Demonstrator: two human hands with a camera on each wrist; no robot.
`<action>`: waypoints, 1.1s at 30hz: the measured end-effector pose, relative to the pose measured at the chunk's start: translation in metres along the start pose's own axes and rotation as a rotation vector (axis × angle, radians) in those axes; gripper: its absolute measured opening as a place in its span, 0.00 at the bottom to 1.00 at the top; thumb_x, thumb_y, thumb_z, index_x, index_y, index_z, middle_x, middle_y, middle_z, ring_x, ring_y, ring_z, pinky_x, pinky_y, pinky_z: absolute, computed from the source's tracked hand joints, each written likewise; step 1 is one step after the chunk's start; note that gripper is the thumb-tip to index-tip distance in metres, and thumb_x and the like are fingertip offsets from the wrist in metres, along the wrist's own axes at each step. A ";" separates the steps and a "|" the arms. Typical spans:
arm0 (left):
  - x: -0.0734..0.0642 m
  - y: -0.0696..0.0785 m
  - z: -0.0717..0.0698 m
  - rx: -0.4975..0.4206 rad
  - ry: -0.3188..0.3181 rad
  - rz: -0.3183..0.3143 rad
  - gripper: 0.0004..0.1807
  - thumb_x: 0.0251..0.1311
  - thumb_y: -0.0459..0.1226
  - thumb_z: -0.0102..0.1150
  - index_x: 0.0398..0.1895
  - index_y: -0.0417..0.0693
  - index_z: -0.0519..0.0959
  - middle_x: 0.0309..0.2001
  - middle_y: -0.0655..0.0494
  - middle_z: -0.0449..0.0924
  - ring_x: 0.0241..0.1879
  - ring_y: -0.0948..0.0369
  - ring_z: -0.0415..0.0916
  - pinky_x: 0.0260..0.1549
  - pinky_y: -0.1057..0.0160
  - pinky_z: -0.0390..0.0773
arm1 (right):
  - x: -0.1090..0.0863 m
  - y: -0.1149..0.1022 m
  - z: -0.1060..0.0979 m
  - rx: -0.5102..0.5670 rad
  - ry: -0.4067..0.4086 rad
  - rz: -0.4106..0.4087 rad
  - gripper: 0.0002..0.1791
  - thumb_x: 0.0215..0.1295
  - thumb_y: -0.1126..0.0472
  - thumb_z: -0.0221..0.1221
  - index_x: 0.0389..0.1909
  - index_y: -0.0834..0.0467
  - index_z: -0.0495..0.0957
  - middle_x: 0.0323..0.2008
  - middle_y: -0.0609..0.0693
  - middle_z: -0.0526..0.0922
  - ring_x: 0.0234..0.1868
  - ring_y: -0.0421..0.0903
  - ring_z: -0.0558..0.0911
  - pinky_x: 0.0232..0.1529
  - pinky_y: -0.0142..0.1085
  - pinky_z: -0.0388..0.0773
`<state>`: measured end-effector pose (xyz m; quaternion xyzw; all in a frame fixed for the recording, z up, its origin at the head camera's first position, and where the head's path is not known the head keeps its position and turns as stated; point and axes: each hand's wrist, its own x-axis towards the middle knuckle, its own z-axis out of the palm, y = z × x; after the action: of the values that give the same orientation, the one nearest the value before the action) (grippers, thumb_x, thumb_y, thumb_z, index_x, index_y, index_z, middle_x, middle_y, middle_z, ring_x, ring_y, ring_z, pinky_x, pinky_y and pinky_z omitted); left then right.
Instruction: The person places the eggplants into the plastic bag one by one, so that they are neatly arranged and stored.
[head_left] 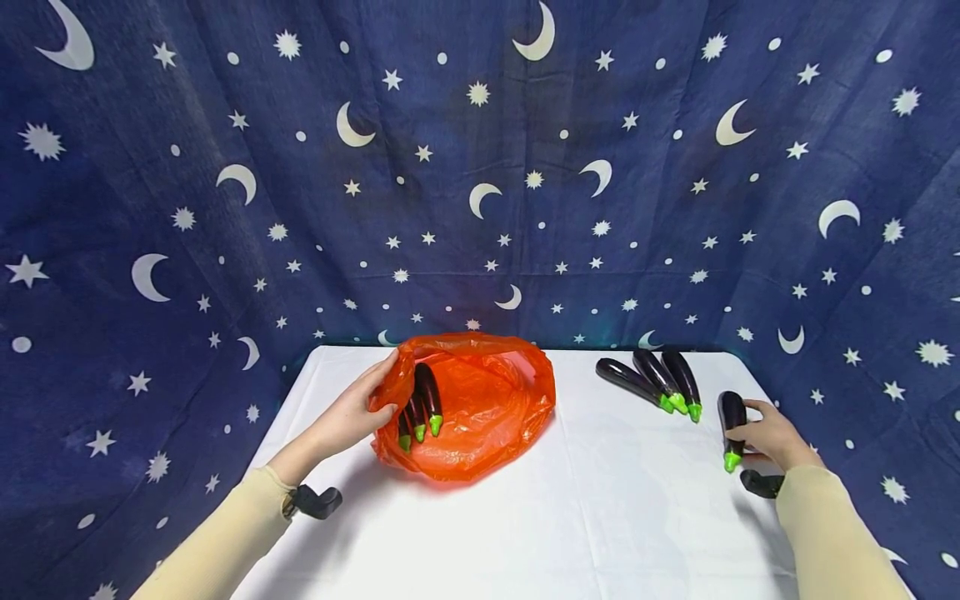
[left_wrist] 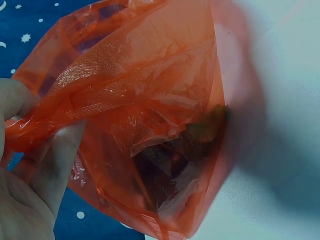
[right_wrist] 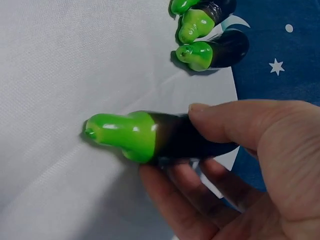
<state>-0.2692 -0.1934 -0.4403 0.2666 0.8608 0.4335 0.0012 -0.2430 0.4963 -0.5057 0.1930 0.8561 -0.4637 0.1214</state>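
Note:
My left hand pinches the left rim of an orange plastic bag, whose mouth gapes upward. Inside, at the bag's left, lie several dark eggplants with green stem ends. In the left wrist view, thumb and fingers clasp the gathered plastic. At the table's right side, my right hand grips an eggplant between thumb and fingers, its green end toward me. The right wrist view shows this eggplant close up, the thumb on one side and fingers on the other.
Three more eggplants lie side by side at the back right of the white-covered table. A dark blue curtain with moons and stars hangs behind and along both sides. Each wrist wears a black strap.

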 end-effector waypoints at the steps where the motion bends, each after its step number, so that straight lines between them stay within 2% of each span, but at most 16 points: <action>1: 0.000 0.000 0.000 0.001 -0.002 -0.002 0.48 0.65 0.27 0.62 0.84 0.54 0.49 0.79 0.46 0.55 0.69 0.47 0.66 0.64 0.46 0.70 | 0.000 0.002 0.000 0.001 -0.008 -0.014 0.58 0.61 0.64 0.66 0.77 0.73 0.32 0.60 0.84 0.56 0.49 0.69 0.78 0.41 0.51 0.85; 5: 0.001 0.000 0.000 -0.001 -0.011 -0.010 0.48 0.65 0.28 0.61 0.84 0.55 0.49 0.79 0.48 0.53 0.69 0.48 0.66 0.64 0.47 0.70 | 0.000 0.006 -0.001 -0.003 -0.021 -0.042 0.57 0.62 0.63 0.65 0.77 0.73 0.34 0.60 0.84 0.56 0.51 0.69 0.77 0.42 0.51 0.85; 15: -0.002 -0.002 0.001 0.021 0.004 0.020 0.48 0.64 0.27 0.62 0.84 0.51 0.49 0.79 0.46 0.53 0.71 0.46 0.64 0.64 0.45 0.69 | -0.005 0.006 -0.001 -0.044 -0.058 -0.014 0.56 0.65 0.61 0.64 0.77 0.72 0.33 0.60 0.85 0.59 0.56 0.74 0.73 0.48 0.54 0.83; 22: -0.001 -0.001 0.001 -0.003 -0.001 0.001 0.47 0.65 0.26 0.62 0.83 0.49 0.50 0.79 0.45 0.53 0.70 0.46 0.64 0.65 0.45 0.69 | -0.003 0.008 -0.002 -0.031 -0.054 -0.010 0.59 0.62 0.62 0.67 0.77 0.72 0.32 0.59 0.85 0.59 0.50 0.67 0.78 0.44 0.52 0.84; 27: -0.001 -0.002 0.000 0.009 -0.006 0.015 0.47 0.65 0.27 0.62 0.84 0.51 0.50 0.79 0.46 0.53 0.71 0.46 0.64 0.65 0.46 0.69 | -0.003 0.010 -0.002 -0.025 -0.050 0.004 0.60 0.61 0.62 0.68 0.78 0.71 0.32 0.59 0.84 0.58 0.49 0.67 0.78 0.41 0.50 0.84; 33: 0.000 -0.001 0.000 0.018 -0.001 0.019 0.47 0.65 0.27 0.61 0.83 0.51 0.50 0.78 0.45 0.55 0.69 0.46 0.67 0.64 0.45 0.70 | -0.005 0.007 0.001 -0.024 -0.043 -0.002 0.58 0.63 0.64 0.65 0.78 0.70 0.30 0.60 0.84 0.57 0.49 0.68 0.78 0.42 0.51 0.85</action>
<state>-0.2697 -0.1944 -0.4411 0.2750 0.8621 0.4255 -0.0049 -0.2352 0.4978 -0.5088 0.1805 0.8592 -0.4574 0.1416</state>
